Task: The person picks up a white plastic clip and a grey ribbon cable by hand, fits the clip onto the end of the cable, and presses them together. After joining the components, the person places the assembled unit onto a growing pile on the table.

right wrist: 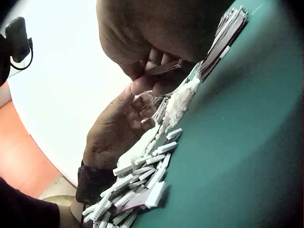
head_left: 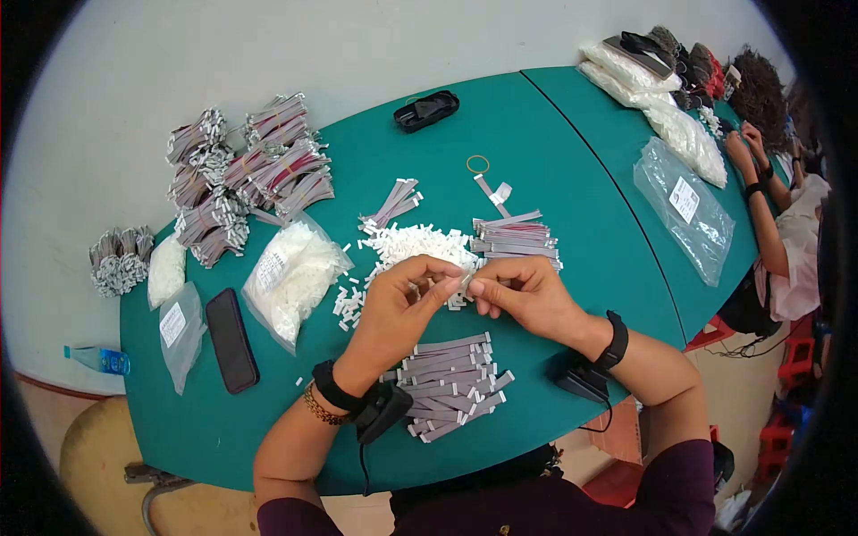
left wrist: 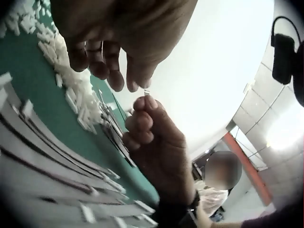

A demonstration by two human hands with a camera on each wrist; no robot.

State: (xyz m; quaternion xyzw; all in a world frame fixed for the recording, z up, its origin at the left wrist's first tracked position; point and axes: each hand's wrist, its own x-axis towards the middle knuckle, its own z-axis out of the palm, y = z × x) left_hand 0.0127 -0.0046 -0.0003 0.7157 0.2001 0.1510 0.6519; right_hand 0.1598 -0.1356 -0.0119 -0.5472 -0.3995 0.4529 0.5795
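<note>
Both hands meet over the front edge of a heap of small white plastic connectors. My left hand pinches a tiny white connector between thumb and forefinger. Opposite it, my right hand grips a short grey ribbon cable, whose strip shows under the curled fingers in the right wrist view. The fingertips of the two hands come together at the piece, hiding most of it. Just below the hands lies a spread pile of grey ribbon cables with white ends.
Behind the right hand is another cable stack. Bundled cables, a bag of connectors and a phone lie left. A black pouch and rubber band lie farther back. Another person's arms are at right.
</note>
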